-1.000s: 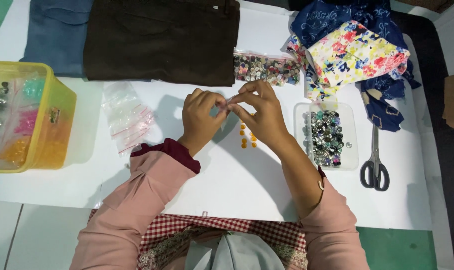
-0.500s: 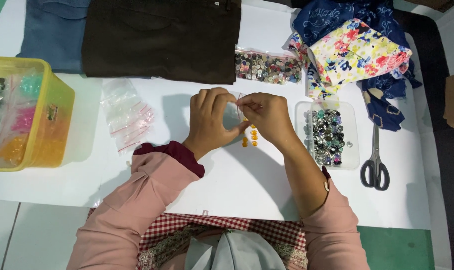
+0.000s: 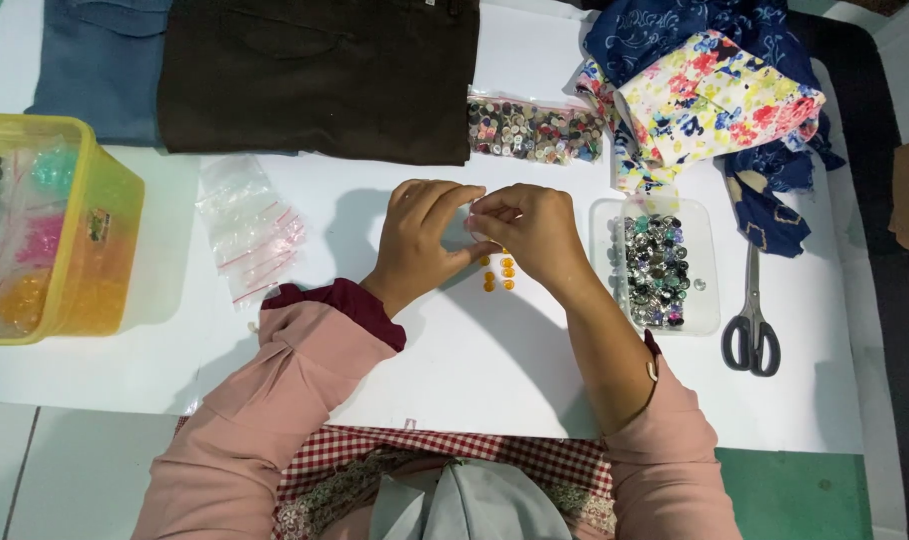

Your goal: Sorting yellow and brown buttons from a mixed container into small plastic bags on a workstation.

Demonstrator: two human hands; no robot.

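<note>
My left hand (image 3: 423,238) and my right hand (image 3: 531,232) meet at the middle of the white table (image 3: 395,350), both pinching a small clear plastic bag (image 3: 475,222) between the fingertips. Just below the hands lie several small orange buttons (image 3: 498,272) on the table. What is inside the bag is hidden by my fingers.
A clear tray of mixed buttons (image 3: 657,265) sits right of my hands, scissors (image 3: 752,325) beyond it. A bag of buttons (image 3: 535,130) lies behind, floral and blue fabric (image 3: 710,95) at back right. Dark trousers (image 3: 320,75), blue denim (image 3: 100,65), empty zip bags (image 3: 250,232) and a yellow box (image 3: 60,230) are on the left.
My hands have shifted slightly left and closer together on the small bag. The orange buttons stay where they were.
</note>
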